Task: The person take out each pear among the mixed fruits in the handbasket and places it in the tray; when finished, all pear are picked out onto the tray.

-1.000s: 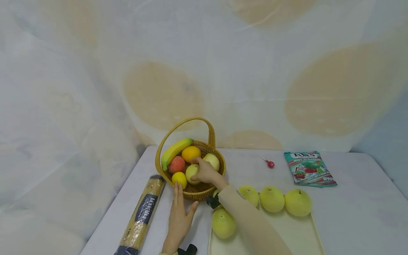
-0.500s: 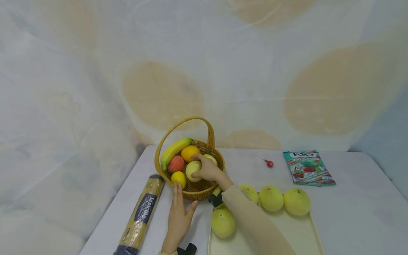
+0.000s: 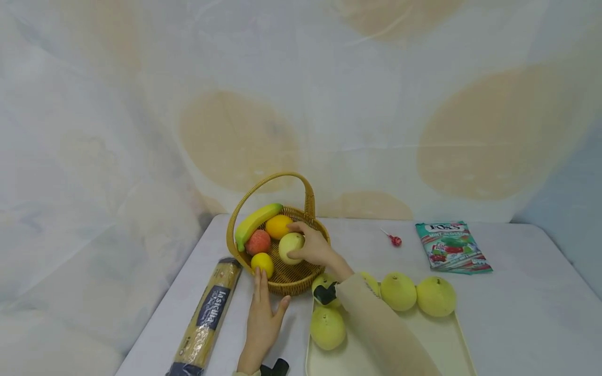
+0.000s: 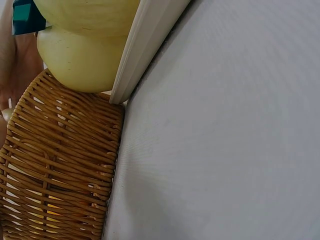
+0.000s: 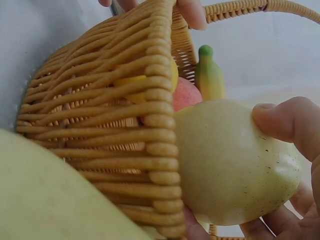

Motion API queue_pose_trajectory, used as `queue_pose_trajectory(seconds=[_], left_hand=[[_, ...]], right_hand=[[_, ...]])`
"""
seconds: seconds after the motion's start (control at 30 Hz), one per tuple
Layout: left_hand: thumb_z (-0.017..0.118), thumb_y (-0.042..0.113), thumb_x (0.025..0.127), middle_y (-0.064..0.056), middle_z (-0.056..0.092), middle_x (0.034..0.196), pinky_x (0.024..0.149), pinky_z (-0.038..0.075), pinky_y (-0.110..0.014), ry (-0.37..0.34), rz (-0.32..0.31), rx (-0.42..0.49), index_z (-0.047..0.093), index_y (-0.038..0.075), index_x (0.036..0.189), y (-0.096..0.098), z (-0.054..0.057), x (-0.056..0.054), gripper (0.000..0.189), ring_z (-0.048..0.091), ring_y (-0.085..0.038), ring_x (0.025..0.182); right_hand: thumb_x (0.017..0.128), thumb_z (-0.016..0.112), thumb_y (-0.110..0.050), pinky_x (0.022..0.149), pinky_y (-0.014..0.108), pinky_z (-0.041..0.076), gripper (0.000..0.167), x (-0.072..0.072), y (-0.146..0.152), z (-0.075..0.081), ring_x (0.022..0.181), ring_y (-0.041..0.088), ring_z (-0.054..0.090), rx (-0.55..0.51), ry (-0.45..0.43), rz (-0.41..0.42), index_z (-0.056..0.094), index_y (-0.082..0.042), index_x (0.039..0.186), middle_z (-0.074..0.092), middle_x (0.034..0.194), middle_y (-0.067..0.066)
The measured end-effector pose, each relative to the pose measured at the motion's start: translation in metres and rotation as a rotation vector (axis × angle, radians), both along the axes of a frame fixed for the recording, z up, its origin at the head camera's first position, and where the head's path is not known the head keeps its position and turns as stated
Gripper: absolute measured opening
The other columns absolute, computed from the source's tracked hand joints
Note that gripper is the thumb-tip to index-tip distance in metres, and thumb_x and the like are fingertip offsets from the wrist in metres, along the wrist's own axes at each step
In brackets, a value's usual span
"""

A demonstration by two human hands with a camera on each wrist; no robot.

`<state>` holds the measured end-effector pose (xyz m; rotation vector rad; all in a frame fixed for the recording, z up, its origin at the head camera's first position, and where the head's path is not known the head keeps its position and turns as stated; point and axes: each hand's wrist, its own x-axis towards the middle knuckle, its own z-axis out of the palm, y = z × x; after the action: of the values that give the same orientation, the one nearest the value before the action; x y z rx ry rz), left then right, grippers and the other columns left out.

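My right hand [image 3: 314, 246] reaches into the wicker basket [image 3: 293, 287] and grips a round, pale yellow-green fruit, perhaps a pear [image 3: 291, 248]. In the right wrist view, the thumb lies on one side of this fruit [image 5: 235, 160] and fingers curl under the other. The left hand [image 3: 264, 318] has its fingers extended to the basket's near rim, touching it beside a lemon [image 3: 262, 263]. Also inside the basket are a banana [image 3: 257, 222], an orange [image 3: 279, 226] and a reddish peach-like fruit [image 3: 258, 243]. A second pale fruit in the basket is mostly hidden.
A cream tray [image 3: 435, 344] holding several yellow-green fruits [image 3: 398, 291] stands right of the basket, under the right sleeve. A pack of spaghetti [image 3: 207, 313] lies to the left. Farther right are a lollipop [image 3: 396, 241] and a candy bag [image 3: 453, 248].
My right hand has shifted slightly right inside the basket, and the pale fruit has moved right with it, away from the lemon. The left hand stays at the rim.
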<state>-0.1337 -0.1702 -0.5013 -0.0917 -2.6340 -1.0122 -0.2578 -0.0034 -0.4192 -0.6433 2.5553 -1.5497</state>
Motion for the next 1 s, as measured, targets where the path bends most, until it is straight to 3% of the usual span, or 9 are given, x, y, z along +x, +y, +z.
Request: queue_pose_trajectory(seconds=[1.0], left_hand=[[0.064, 0.034, 0.092, -0.015, 0.008, 0.164, 0.11, 0.033, -0.061, -0.015, 0.004, 0.004, 0.014, 0.005, 0.155, 0.0, 0.0, 0.0, 0.085, 0.029, -0.044, 0.142]], right_hand=[[0.081, 0.074, -0.008, 0.102, 0.046, 0.045, 0.068, 0.03, 0.041, 0.026, 0.124, 0.028, 0.053, -0.084, 0.09, 0.007, 0.045, -0.013, 0.142, 0.054, 0.14, 0.01]])
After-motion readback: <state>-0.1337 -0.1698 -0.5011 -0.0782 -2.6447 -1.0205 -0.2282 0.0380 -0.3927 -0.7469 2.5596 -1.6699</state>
